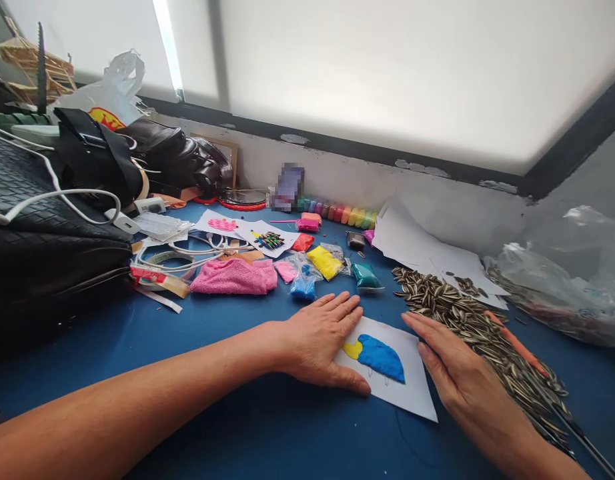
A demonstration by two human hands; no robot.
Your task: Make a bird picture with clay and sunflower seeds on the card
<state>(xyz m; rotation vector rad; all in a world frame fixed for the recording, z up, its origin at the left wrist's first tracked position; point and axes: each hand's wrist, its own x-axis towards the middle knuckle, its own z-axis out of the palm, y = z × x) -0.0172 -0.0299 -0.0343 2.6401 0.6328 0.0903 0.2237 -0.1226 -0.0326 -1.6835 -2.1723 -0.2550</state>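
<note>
A white sheet of paper [412, 400] lies on the blue table, bearing a flat blue clay shape [381, 357] with a yellow clay part [353, 349] at its left and two small drawn legs below. My left hand [320, 343] rests flat over the left side of the sheet, fingers stretched out and thumb apart, holding nothing. Along the right edge of the sheet, my right hand [455, 373] is held on its side with fingers extended, also without anything in it. Just right of that hand spreads a heap of striped sunflower seeds [447, 300].
Behind the sheet lie clay packets in blue [303, 287], yellow [325, 262] and teal [366, 276], plus a pink cloth [232, 276]. A black bag [52, 260] fills the left side. White papers [417, 243] and a plastic bag [562, 287] are at the right.
</note>
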